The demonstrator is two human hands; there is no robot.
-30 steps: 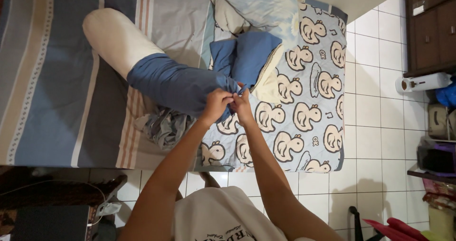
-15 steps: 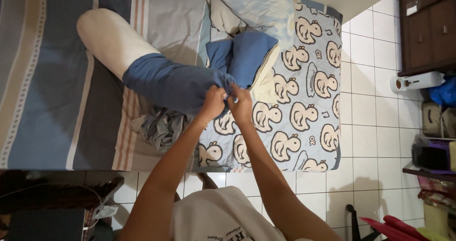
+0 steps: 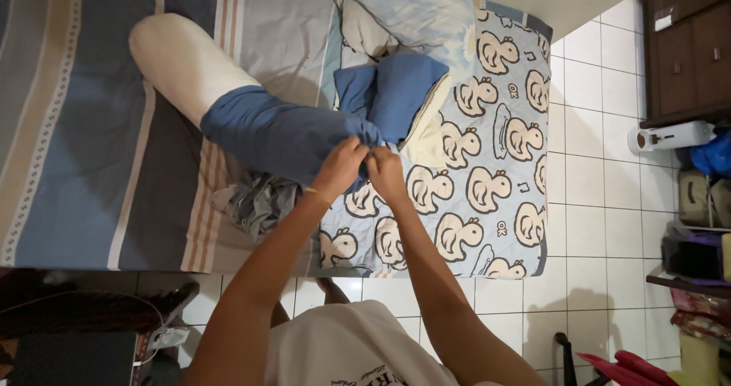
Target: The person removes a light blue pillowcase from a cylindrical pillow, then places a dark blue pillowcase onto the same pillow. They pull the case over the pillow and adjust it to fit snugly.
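A long white bolster pillow (image 3: 186,62) lies across a striped bed, its near end inside a dark blue cover (image 3: 282,135). My left hand (image 3: 340,167) and my right hand (image 3: 386,171) are side by side, both pinching the bunched end of that blue cover. Just beyond my hands lies a folded blue cloth (image 3: 400,93) on a cream pillow (image 3: 425,131).
A light blue quilt with a duck pattern (image 3: 487,165) drapes over the bed's right side. Crumpled grey cloth (image 3: 259,203) sits left of my arm. White floor tiles (image 3: 601,203) lie to the right, with a dark cabinet (image 3: 689,51) and cluttered shelves (image 3: 697,234) at the far right.
My hands stay together on the blue cover's end. The view has shifted slightly; the bolster and cover sit much as before.
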